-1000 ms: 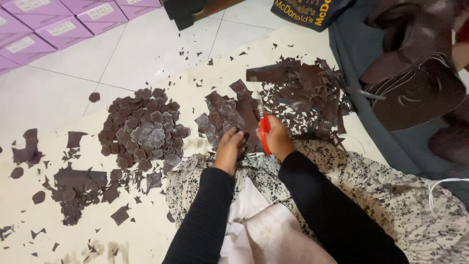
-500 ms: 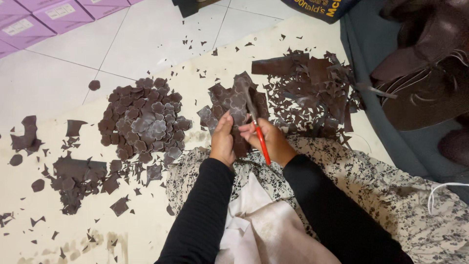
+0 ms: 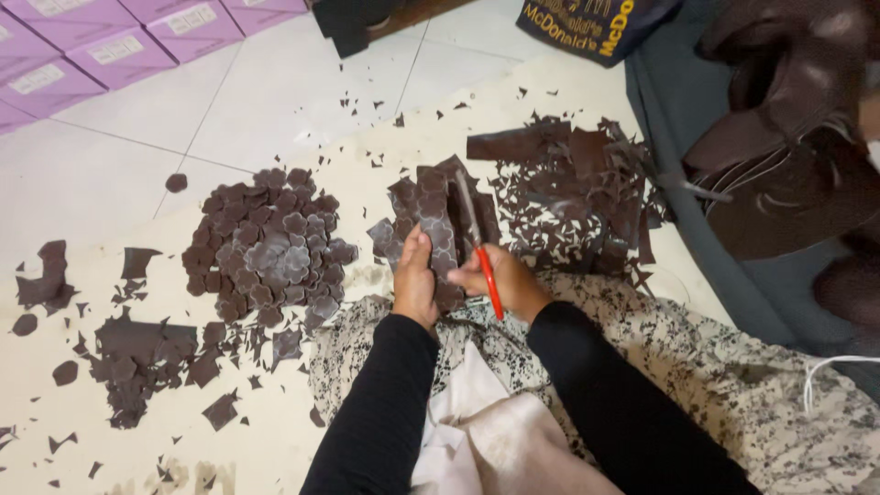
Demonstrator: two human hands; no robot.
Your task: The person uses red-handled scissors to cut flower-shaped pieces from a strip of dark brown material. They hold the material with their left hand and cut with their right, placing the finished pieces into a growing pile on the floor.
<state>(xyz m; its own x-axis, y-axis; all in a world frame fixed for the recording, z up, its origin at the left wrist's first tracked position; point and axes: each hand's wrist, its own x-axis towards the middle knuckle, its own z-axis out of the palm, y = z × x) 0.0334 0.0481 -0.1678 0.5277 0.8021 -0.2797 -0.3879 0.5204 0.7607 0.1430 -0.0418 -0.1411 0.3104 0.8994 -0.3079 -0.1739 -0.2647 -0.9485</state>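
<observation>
Pale tiled floor (image 3: 302,92) under even light, purple boxes (image 3: 101,37) at the far left edge

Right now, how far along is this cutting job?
Done: a pile of cut flower shapes. In hand: left hand holds a patterned strip while right hand works the red-handled scissors. Left: more uncut dark material behind.

We held a dark brown patterned strip (image 3: 438,234) in our left hand (image 3: 415,282), while our right hand (image 3: 504,280) gripped red-handled scissors (image 3: 478,247), blades lying against the strip. A pile of cut flower shapes (image 3: 266,246) sat to the left, scraps (image 3: 568,197) to the right, purple boxes (image 3: 101,37) beyond.
</observation>
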